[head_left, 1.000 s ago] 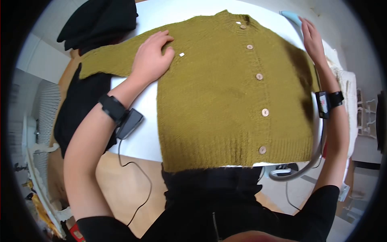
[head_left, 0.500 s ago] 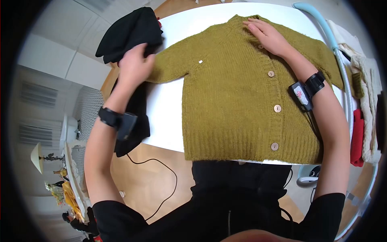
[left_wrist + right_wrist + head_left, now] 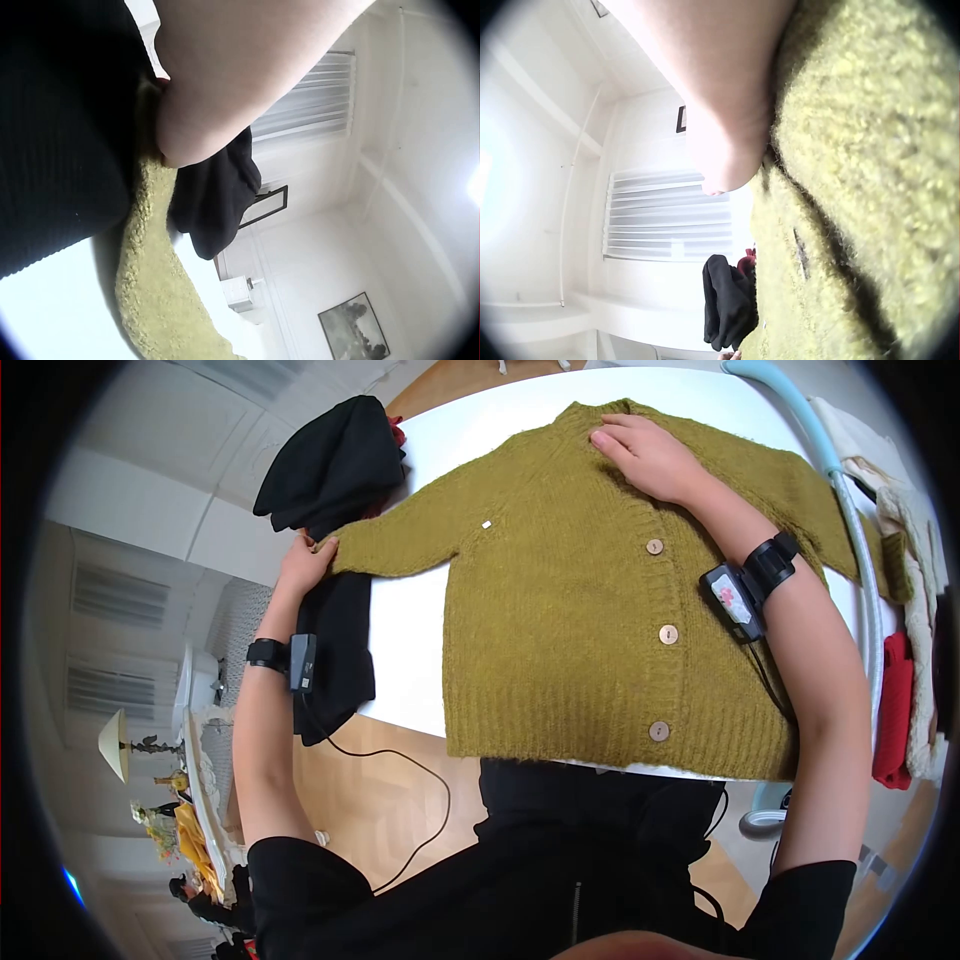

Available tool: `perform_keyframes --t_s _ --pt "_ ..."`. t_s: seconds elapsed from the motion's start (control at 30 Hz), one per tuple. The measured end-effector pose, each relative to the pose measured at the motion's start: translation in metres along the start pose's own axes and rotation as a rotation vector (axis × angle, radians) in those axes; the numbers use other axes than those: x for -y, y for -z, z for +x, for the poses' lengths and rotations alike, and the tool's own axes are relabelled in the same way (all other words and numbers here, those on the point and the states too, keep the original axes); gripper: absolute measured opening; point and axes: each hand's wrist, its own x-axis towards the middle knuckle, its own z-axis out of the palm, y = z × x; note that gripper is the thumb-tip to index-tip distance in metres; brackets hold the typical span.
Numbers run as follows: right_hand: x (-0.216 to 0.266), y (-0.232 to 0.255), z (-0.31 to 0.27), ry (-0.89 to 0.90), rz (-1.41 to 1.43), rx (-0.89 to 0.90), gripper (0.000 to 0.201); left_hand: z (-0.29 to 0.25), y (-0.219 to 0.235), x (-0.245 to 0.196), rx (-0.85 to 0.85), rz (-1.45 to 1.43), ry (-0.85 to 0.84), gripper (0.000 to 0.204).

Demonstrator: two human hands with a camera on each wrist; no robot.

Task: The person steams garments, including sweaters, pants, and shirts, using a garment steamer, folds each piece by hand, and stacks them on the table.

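Note:
An olive-green knitted cardigan (image 3: 560, 610) lies front up on a white table, its round buttons in a row down the right of its front. My left hand (image 3: 305, 565) pinches the cuff of the sleeve that stretches out to the left. In the left wrist view, that sleeve (image 3: 161, 277) runs away from the hand over the white surface. Near the neckline, my right hand (image 3: 655, 458) rests with extended fingers on the upper front, covering the top buttons. The right wrist view shows the knit (image 3: 877, 135) close up beneath this hand.
Folded black clothing (image 3: 335, 465) is piled at the table's far left, and more black cloth (image 3: 335, 650) hangs over the left edge. A light-blue hose (image 3: 800, 410) curves along the right side. Beyond it lie cream knitwear (image 3: 905, 530) and a red garment (image 3: 893, 710).
My right hand has come from beyond the cardigan's right side to its neckline. The left hand has slid outward along the sleeve and now grips the cuff. The head view has shifted.

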Motion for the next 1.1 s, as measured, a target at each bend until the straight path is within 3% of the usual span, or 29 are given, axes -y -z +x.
perform_keyframes --t_s 0.23,0.3,0.33,0.37,0.43,0.5,0.57,0.6,0.7,0.73,0.83,1.1 --pt "0.003 0.000 -0.001 0.028 -0.115 0.056 0.052 -0.006 0.032 -0.013 0.347 -0.232 0.163 0.039" --pt "0.003 -0.001 -0.001 0.028 -0.127 0.059 0.052 -0.019 0.045 -0.028 0.154 -0.290 0.027 0.033" --pt "0.003 -0.001 -0.001 0.024 -0.133 0.051 0.052 -0.008 0.038 -0.012 0.141 -0.408 -0.051 0.025" --pt "0.002 -0.002 -0.001 0.020 -0.140 0.043 0.052 -0.017 0.047 -0.028 0.143 -0.410 -0.050 0.025" --pt "0.000 -0.005 -0.001 0.027 -0.146 0.036 0.052 -0.045 0.072 -0.067 0.050 -0.755 -0.185 0.015" --pt "-0.004 -0.008 0.001 0.036 -0.149 0.038 0.051 -0.089 0.102 -0.112 0.173 -0.783 -0.341 0.011" --pt "-0.005 -0.009 0.000 0.108 -0.238 0.021 0.050 -0.135 0.126 -0.149 0.444 -0.850 -0.395 0.014" --pt "0.001 -0.004 -0.001 0.093 -0.234 0.044 0.046 -0.150 0.131 -0.160 0.518 -0.817 -0.499 0.014" --pt "0.018 0.018 0.002 0.027 -0.048 0.194 0.053 -0.176 0.133 -0.184 0.763 -0.684 -0.754 0.017" --pt "0.021 0.018 0.001 0.034 -0.049 0.205 0.053 -0.182 0.129 -0.193 0.772 -0.698 -0.860 0.019" --pt "0.019 0.017 0.001 0.037 -0.059 0.129 0.051 -0.190 0.119 -0.202 0.914 -0.647 -0.969 0.016" --pt "0.017 0.014 0.000 0.026 -0.067 0.131 0.052 -0.200 0.125 -0.213 0.966 -0.759 -0.975 0.017"
